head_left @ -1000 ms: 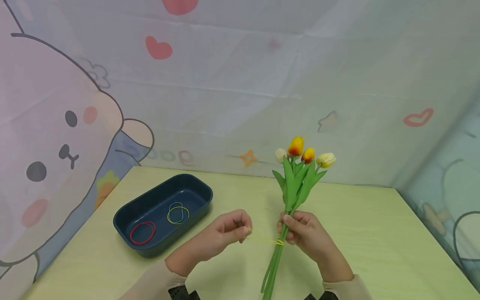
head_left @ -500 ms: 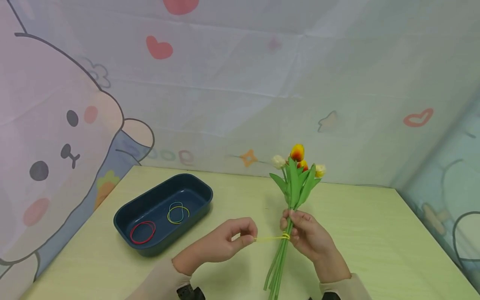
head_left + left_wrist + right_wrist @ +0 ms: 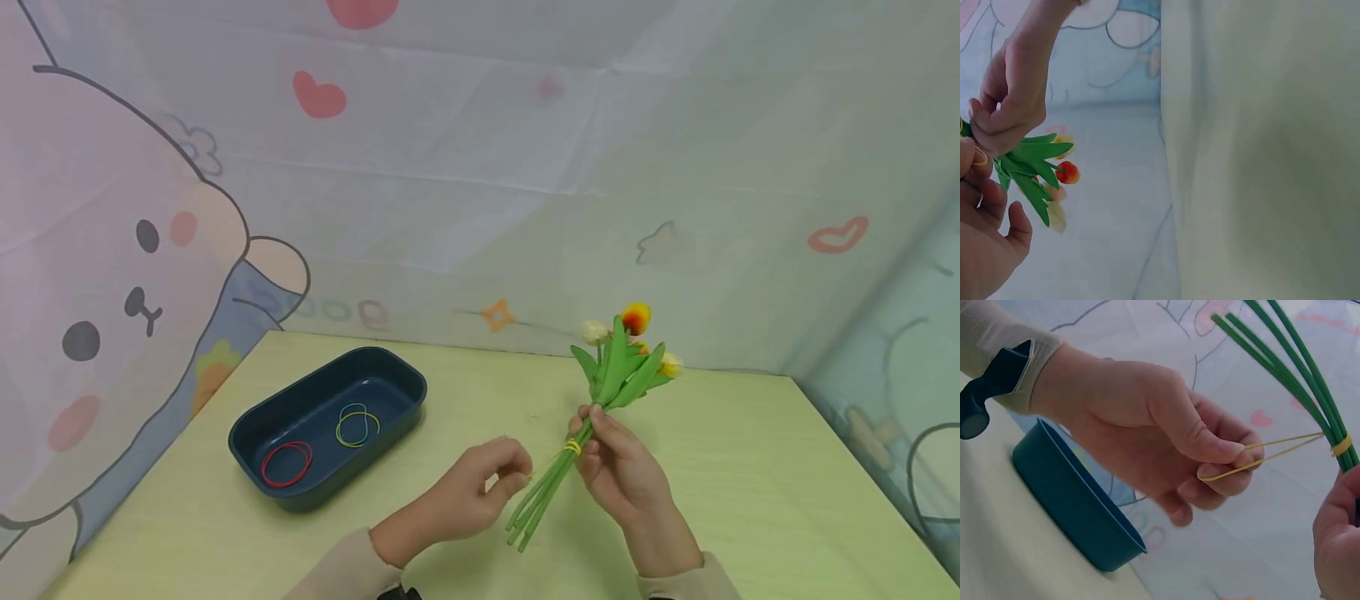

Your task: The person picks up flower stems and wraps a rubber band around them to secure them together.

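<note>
A bunch of tulips (image 3: 600, 400) is held above the desk (image 3: 750, 467) near its middle, tilted toward the far right corner, by the right hand (image 3: 618, 471) clamped round the stems. They look light and bendy (best gripped at the stems). A stretchy yellow rubber band (image 3: 1272, 453), wound round the stems, is pinched taut by the left hand (image 3: 476, 496).

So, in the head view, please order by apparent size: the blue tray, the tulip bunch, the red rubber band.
1. blue tray: largest.
2. tulip bunch: long but thin; it is raised off the table, so its true size against the tray is unsure.
3. red rubber band: smallest, lying in the tray.
</note>
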### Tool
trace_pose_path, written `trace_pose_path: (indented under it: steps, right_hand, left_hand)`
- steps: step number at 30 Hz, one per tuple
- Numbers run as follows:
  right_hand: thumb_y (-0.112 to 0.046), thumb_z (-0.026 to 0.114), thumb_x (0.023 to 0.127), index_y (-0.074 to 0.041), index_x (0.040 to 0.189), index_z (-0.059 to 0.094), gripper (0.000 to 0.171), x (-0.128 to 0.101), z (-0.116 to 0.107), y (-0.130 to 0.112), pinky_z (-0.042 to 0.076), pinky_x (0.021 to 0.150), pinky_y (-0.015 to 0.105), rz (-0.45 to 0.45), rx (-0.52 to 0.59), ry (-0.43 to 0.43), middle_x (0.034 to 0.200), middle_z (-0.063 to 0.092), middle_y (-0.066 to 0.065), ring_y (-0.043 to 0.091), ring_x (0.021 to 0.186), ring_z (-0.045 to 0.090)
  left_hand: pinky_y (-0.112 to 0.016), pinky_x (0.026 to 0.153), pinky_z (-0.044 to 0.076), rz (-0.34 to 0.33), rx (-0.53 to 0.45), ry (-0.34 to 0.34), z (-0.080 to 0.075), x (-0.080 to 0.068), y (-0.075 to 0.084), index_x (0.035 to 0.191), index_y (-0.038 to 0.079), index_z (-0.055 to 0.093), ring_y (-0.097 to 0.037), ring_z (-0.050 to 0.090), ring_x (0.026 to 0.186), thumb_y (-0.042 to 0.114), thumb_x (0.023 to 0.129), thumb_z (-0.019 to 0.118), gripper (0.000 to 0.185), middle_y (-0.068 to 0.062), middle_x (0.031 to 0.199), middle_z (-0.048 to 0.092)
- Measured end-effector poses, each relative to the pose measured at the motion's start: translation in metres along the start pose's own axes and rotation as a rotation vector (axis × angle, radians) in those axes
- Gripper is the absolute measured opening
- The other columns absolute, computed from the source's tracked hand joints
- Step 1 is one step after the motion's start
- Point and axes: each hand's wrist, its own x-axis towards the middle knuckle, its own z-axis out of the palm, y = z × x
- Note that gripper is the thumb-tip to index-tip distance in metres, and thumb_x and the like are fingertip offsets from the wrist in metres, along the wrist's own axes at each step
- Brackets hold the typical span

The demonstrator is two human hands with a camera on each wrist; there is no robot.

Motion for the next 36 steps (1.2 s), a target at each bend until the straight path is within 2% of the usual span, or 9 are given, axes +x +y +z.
trace_pose_path:
  steps: [3,6,8,11,13,17,24,31,36]
  right_hand:
    - [-0.012,0.026,0.107,-0.005,0.097,0.061,0.037,0.0,0.004,0.001,0.049,0.067,0.01,-0.06,-0.005,0.08,0.09,0.068,0.005,0.003,0.073,0.064]
    - [-0.013,0.028,0.107,-0.005,0.095,0.061,0.035,0.0,0.008,0.003,0.05,0.066,0.011,-0.11,-0.025,0.139,0.089,0.068,0.005,0.004,0.072,0.064]
    - [-0.013,0.031,0.106,-0.005,0.094,0.06,0.032,-0.001,0.01,0.004,0.049,0.066,0.011,-0.137,-0.046,0.178,0.088,0.068,0.005,0.003,0.071,0.063]
    - [-0.014,0.037,0.105,-0.005,0.095,0.058,0.026,-0.001,0.014,0.005,0.049,0.066,0.011,-0.168,-0.074,0.228,0.088,0.066,0.004,0.003,0.071,0.061]
    - [-0.015,0.04,0.104,-0.005,0.095,0.057,0.021,-0.001,0.016,0.005,0.049,0.066,0.011,-0.183,-0.106,0.274,0.088,0.065,0.004,0.003,0.071,0.06]
    - [-0.019,0.047,0.101,-0.006,0.094,0.056,0.017,-0.002,0.018,0.007,0.048,0.065,0.01,-0.21,-0.203,0.399,0.088,0.063,0.002,0.002,0.07,0.057]
    - [-0.024,0.055,0.097,-0.008,0.09,0.063,0.019,0.001,0.021,0.013,0.047,0.063,0.013,-0.314,-0.439,0.646,0.084,0.065,-0.001,0.004,0.067,0.054]
    - [-0.019,0.057,0.097,-0.005,0.087,0.067,0.02,0.004,0.022,0.017,0.049,0.06,0.017,-0.421,-0.598,0.738,0.079,0.067,0.0,0.006,0.061,0.056]
    - [-0.013,0.057,0.097,-0.002,0.086,0.067,0.018,0.005,0.021,0.018,0.05,0.059,0.019,-0.467,-0.707,0.732,0.077,0.068,0.0,0.008,0.058,0.056]
  left_hand:
    - [-0.023,0.076,0.044,-0.161,-0.273,-0.019,0.008,-0.001,0.003,0.093,0.0,0.054,-0.005,0.049,0.078,-0.005,0.095,0.051,0.006,-0.005,0.083,0.053]
    - [-0.025,0.076,0.039,-0.259,-0.489,-0.013,0.015,-0.002,0.005,0.094,-0.007,0.05,-0.009,0.045,0.078,-0.005,0.094,0.051,0.001,-0.003,0.084,0.048]
    - [-0.025,0.074,0.037,-0.285,-0.578,0.0,0.019,-0.002,0.007,0.093,-0.009,0.047,-0.011,0.042,0.078,0.004,0.097,0.053,0.015,-0.001,0.084,0.045]
    - [-0.024,0.073,0.039,-0.322,-0.636,0.04,0.025,-0.002,0.012,0.093,-0.01,0.045,-0.011,0.044,0.079,0.025,0.097,0.056,0.037,0.001,0.085,0.047]
    - [-0.023,0.073,0.04,-0.369,-0.658,0.073,0.029,-0.002,0.017,0.097,-0.012,0.045,-0.01,0.046,0.079,0.026,0.097,0.058,0.041,0.002,0.085,0.049]
    - [-0.021,0.075,0.04,-0.473,-0.681,0.141,0.038,-0.003,0.025,0.104,-0.015,0.044,-0.007,0.048,0.079,0.012,0.098,0.055,0.03,0.005,0.087,0.051]
    - [-0.02,0.074,0.04,-0.511,-0.7,0.223,0.051,-0.006,0.037,0.108,-0.017,0.042,-0.007,0.047,0.076,0.011,0.101,0.05,0.03,0.006,0.089,0.053]
    - [-0.02,0.077,0.041,-0.499,-0.623,0.277,0.051,-0.008,0.053,0.105,-0.015,0.049,-0.005,0.048,0.079,0.014,0.1,0.052,0.029,-0.001,0.094,0.057]
    - [-0.022,0.082,0.043,-0.532,-0.552,0.303,0.041,-0.008,0.064,0.103,-0.01,0.055,-0.009,0.053,0.087,0.014,0.099,0.054,0.024,-0.007,0.095,0.059]
